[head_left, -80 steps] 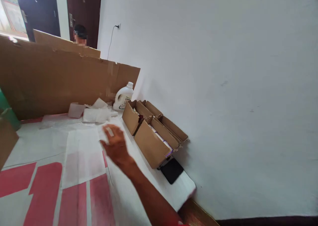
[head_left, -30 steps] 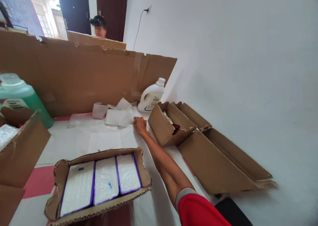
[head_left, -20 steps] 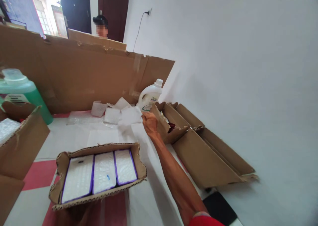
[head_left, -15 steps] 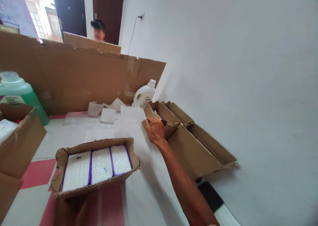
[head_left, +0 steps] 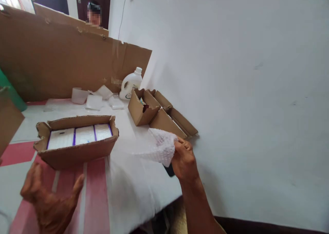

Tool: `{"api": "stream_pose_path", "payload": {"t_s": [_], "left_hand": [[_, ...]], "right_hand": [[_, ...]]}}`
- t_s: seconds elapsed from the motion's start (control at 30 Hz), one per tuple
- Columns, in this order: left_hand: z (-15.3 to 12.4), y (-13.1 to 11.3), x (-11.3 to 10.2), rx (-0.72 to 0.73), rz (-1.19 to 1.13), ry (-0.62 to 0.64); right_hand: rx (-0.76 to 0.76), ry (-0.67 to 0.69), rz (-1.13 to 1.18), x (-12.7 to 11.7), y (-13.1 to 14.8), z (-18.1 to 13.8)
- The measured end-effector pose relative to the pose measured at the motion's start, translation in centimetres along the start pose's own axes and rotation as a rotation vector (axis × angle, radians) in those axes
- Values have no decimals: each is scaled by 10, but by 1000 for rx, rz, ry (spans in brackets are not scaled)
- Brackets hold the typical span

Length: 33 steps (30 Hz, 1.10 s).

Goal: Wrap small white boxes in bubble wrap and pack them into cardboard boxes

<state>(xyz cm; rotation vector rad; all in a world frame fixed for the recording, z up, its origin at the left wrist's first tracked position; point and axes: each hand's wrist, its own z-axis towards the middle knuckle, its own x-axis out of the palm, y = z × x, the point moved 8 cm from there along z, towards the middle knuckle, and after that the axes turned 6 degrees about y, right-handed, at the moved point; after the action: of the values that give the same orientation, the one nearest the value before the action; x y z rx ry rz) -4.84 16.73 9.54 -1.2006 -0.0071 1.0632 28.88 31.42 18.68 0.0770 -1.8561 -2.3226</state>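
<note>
your right hand [head_left: 186, 160] pinches bubble wrap [head_left: 164, 148] by one end: it could slip off the tabletop [head_left: 138, 186]'s right edge; left hand [head_left: 52, 203] spread.

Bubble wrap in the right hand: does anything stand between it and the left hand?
Nothing visible does. The cardboard box of three packs sits beyond the left hand, off the direct line to the bubble wrap.
</note>
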Motion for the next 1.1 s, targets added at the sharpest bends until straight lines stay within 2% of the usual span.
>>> {"api": "stream_pose_path", "payload": {"t_s": [0.07,0.13,0.17,0.23,0.3,0.33,0.43,0.5,0.57,0.63,0.7,0.8,0.87,0.93,1.0,1.1], "left_hand": [[-14,-32,2,86,-2,40],[-28,-48,23,46,-176,286],[-37,-47,36,-51,-319,425],[-57,-37,60,-348,-640,646],[-75,-30,70,-578,-842,764],[-79,-30,71,-622,-856,802],[-88,-44,69,-572,-824,958],[-92,-58,69,-565,-920,1054],[-87,-60,67,-582,-974,1013],[-71,-46,59,-586,-884,862],[-53,-30,45,-548,-753,720],[-27,-22,18,-397,-540,569],[-16,-28,-2,-254,-380,476],[-12,-38,-21,-94,-237,367],[-16,-46,-34,71,-147,300],[-32,-34,-38,189,-77,335]], "right_hand": [[12,38,17,11,2,-18],[13,119,6,23,3,-34],[14,170,2,29,3,-41],[23,268,9,37,2,-56],[29,331,17,41,0,-66],[25,350,16,41,0,-70],[10,391,-1,43,-3,-74],[22,400,18,43,-7,-72],[57,376,92,41,-13,-67],[129,362,179,38,-23,-63],[223,438,221,42,-36,-62],[302,634,140,56,-55,-68],[286,679,11,64,-65,-71],[161,611,-144,66,-65,-68],[-64,516,-301,68,-54,-66],[-324,512,-451,75,-45,-81]]}}
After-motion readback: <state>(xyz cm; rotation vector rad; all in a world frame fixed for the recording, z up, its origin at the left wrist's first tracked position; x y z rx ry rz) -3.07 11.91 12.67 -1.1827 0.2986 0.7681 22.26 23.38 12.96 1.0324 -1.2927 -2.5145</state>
